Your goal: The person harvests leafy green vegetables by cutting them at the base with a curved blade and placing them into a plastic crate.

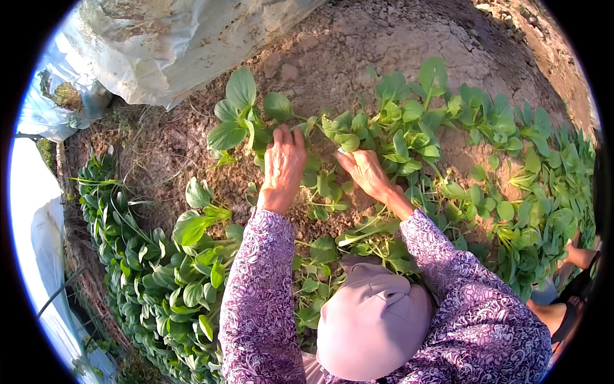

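Observation:
My left hand [284, 165] curls over the base of a leafy green plant [239, 113], its thumb and fingertips partly hidden by leaves. The plant has broad rounded leaves and resembles a young leafy vegetable such as pak choi. To its right, my right hand [367, 174] is closed around a small pale object [341, 150]; only a sliver of it shows at the thumb, too little to name. Just beyond those fingers are more leafy plants [400, 115]. Loose greens [326, 187] lie on the soil between both hands.
A dense row of greens [168, 283] runs down the left, and more spread along the right [542, 216]. Crumpled plastic sheeting [158, 43] covers the upper left. Dry, cracked soil [364, 43] lies beyond. A mauve cloth cap [374, 321] blocks the lower middle. Bare feet or legs [547, 317] show at right.

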A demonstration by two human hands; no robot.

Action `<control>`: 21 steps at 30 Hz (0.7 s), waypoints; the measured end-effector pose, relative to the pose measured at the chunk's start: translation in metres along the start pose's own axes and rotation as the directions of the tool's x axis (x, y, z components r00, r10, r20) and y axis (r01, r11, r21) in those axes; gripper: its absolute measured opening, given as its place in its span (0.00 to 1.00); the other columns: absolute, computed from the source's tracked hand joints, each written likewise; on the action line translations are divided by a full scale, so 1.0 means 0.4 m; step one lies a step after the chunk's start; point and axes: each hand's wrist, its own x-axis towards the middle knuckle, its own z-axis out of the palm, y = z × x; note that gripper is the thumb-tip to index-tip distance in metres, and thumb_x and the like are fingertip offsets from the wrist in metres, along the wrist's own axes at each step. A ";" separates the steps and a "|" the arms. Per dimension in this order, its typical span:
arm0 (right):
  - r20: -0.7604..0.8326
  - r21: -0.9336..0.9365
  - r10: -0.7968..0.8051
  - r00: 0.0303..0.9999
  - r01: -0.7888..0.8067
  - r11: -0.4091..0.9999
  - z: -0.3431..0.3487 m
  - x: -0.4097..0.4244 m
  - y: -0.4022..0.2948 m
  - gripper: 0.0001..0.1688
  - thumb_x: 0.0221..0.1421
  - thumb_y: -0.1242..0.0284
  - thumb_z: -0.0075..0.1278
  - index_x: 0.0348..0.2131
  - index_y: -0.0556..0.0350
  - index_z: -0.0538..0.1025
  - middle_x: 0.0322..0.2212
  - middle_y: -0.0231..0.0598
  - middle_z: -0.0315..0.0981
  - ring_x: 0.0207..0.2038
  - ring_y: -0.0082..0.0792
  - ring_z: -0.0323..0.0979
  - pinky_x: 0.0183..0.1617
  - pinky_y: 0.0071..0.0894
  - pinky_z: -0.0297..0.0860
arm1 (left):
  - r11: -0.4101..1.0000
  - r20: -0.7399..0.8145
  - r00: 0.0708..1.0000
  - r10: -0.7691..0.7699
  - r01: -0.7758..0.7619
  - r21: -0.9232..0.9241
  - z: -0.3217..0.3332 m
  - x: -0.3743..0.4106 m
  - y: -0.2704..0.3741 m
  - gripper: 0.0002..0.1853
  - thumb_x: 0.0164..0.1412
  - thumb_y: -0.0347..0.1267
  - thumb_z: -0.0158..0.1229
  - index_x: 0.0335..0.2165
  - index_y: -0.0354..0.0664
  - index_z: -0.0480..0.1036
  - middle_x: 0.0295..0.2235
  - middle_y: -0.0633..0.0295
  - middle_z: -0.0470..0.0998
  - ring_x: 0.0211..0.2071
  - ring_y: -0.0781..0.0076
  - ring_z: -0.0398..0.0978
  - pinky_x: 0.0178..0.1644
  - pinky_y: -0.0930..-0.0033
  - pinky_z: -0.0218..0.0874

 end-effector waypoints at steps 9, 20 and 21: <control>0.057 -0.335 -0.162 0.985 0.171 0.927 -0.041 0.028 0.052 0.11 0.58 0.73 0.41 0.25 0.64 0.63 0.12 0.46 0.55 0.14 0.40 0.56 0.19 0.38 0.53 | 0.998 -0.052 0.999 0.007 -0.010 -0.057 0.054 -0.060 0.021 0.28 0.42 0.22 0.53 0.46 0.29 0.60 0.36 0.51 0.67 0.42 0.61 0.63 0.43 0.70 0.62; 0.069 -0.370 -0.077 0.995 0.097 0.924 -0.003 0.024 0.052 0.16 0.57 0.73 0.40 0.20 0.68 0.64 0.12 0.51 0.58 0.14 0.45 0.61 0.19 0.40 0.54 | 0.986 -0.145 0.989 -0.006 -0.018 -0.169 0.093 -0.072 0.033 0.24 0.41 0.22 0.52 0.42 0.28 0.62 0.30 0.55 0.66 0.37 0.64 0.63 0.39 0.72 0.61; 0.074 -0.367 -0.081 0.994 0.102 0.925 0.010 0.027 0.046 0.16 0.57 0.73 0.39 0.20 0.68 0.65 0.12 0.51 0.58 0.14 0.45 0.61 0.18 0.40 0.54 | 0.980 -0.140 0.990 -0.022 -0.006 -0.197 0.093 -0.080 0.027 0.24 0.41 0.22 0.52 0.42 0.28 0.62 0.30 0.55 0.67 0.37 0.64 0.63 0.39 0.72 0.61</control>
